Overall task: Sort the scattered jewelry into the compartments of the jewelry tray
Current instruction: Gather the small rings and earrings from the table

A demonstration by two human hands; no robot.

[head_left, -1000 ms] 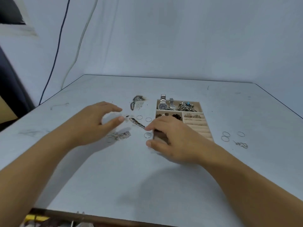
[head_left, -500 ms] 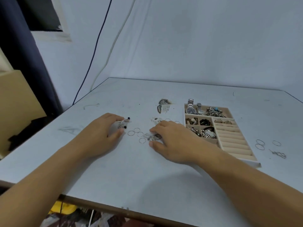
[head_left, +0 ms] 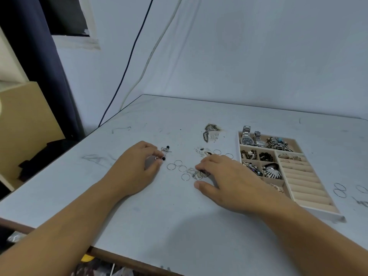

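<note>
Scuffed pale grey tabletop (head_left: 159,216), white sheet backdrop behind. The scattered jewelry sits mid-table, left of the beige compartmented jewelry tray (head_left: 318,211).

Left hand (head_left: 135,170): fingers curled in, thumb and forefinger pinching the silver earrings with black beads (head_left: 164,154), low on the table.

Right hand (head_left: 229,182): fingertips curled down onto a tangled silver dangle piece (head_left: 199,174), thumb flat on the table, apart from it. Can't tell if it has a real grip.

Thin silver wire hoops (head_left: 182,168) lie loose between the hands. More hoops (head_left: 339,190) lie right of the tray, well apart. The tray holds metal-band watches (head_left: 247,139) in the far compartment and mixed pieces in the small squares. The padded ring rolls (head_left: 302,180) are mostly bare.

Risks, my read:
- The dangle piece overlaps a hoop, so lifting it likely drags or flicks that hoop.
- The hoops are thin and flat on a hard top, so they're hard to get under and prone to skid.
- Two earrings in one pinch means one may drop.
- The right forearm runs just beside the tray's near edge, so a sweep could nudge it.

Surface: grey smears, and dark patterned pieces (head_left: 211,130) at the far side.

Room: dark cable (head_left: 129,56) down the sheet, navy curtain (head_left: 39,66) on the left.
</note>
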